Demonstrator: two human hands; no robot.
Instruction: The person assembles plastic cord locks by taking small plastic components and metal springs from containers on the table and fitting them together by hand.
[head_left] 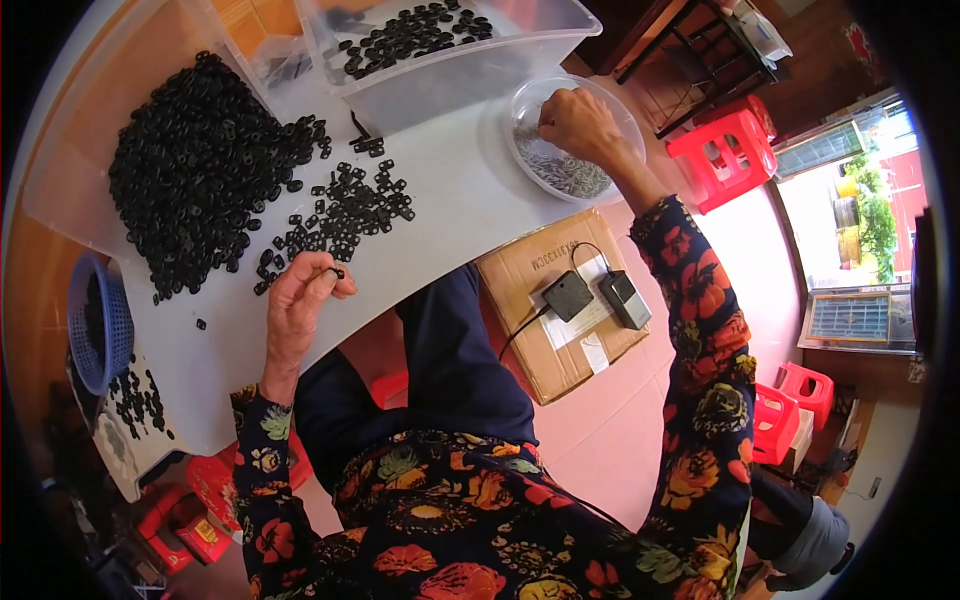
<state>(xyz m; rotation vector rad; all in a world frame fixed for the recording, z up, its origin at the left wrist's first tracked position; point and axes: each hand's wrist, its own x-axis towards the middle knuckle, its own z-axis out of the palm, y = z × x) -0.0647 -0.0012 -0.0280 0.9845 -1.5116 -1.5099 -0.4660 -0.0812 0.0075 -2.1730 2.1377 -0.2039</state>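
Note:
My left hand (pixel 300 305) is above the table's near edge, with thumb and fingers pinched on a small black plastic piece (pixel 338 273). Just beyond it lies a loose spread of similar flat black pieces with holes (pixel 350 210). A much larger black heap (pixel 190 175) spills from a clear plastic bin (pixel 62 190) at the left. My right hand (pixel 580 122) reaches over a round clear bowl (pixel 513 105). Its fingers are curled down and closed, and whatever they grip is hidden. Many small silvery metal parts (pixel 578 178) lie in that bowl.
Another clear bin (pixel 460 82) with black pieces stands at the back. A blue basket (pixel 117 315) sits at the left edge. Below the table, a cardboard box (pixel 515 265) carries two dark wired devices (pixel 568 296). Red stools (pixel 722 160) stand right; another person's leg (pixel 815 545) shows lower right.

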